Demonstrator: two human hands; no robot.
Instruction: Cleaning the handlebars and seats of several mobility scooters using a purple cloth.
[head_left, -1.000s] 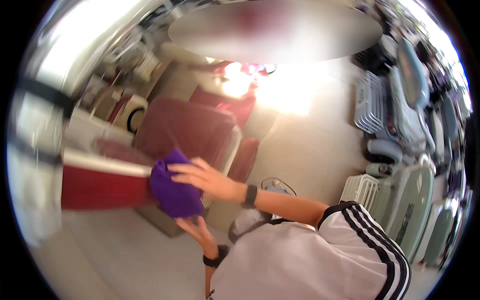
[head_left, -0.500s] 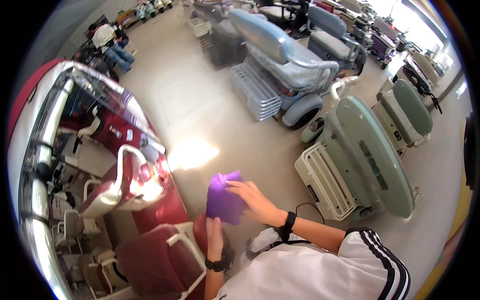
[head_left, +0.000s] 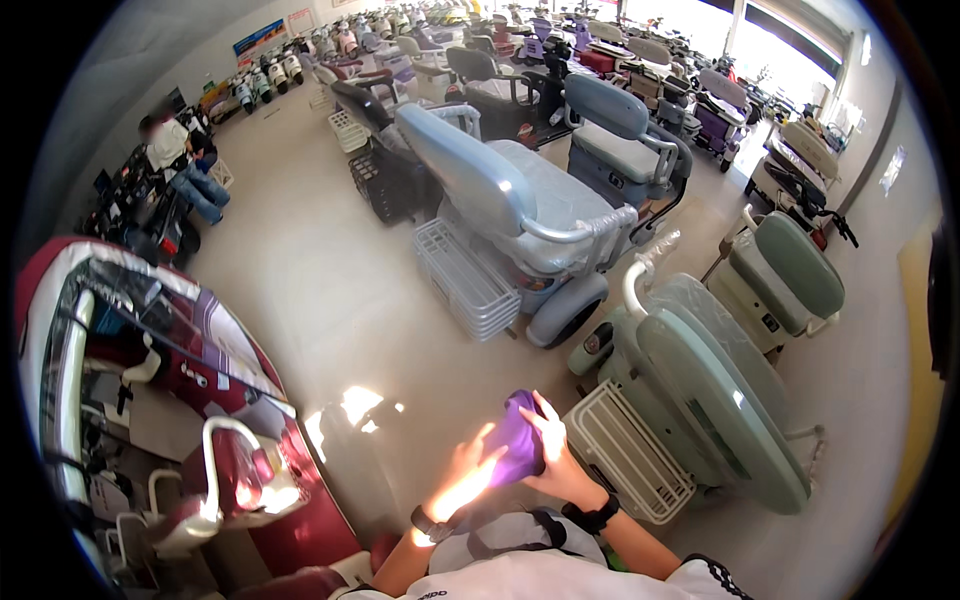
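Head view: both hands meet low in the middle of the picture, in front of the person's chest, over the pale floor (head_left: 330, 290). The right hand (head_left: 555, 455) has its grip closed around a crumpled purple cloth (head_left: 518, 445), fingers curled over its upper edge; a dark band sits on that wrist. The left hand (head_left: 468, 470) touches the same cloth from the left side with its fingers spread along the fabric; strong sunlight washes it out, so how firmly its grip closes cannot be told. It wears a dark wristband too.

The cloth hangs in the air between a dark red mobility scooter (head_left: 190, 400) on the person's left and a pale green scooter (head_left: 700, 380) with a white wire basket on the right, touching neither. Further off stands a light blue scooter (head_left: 520, 220) with a white rear basket, and behind it rows of more scooters fill the hall. Another person (head_left: 180, 165) sits well apart by the far left wall.
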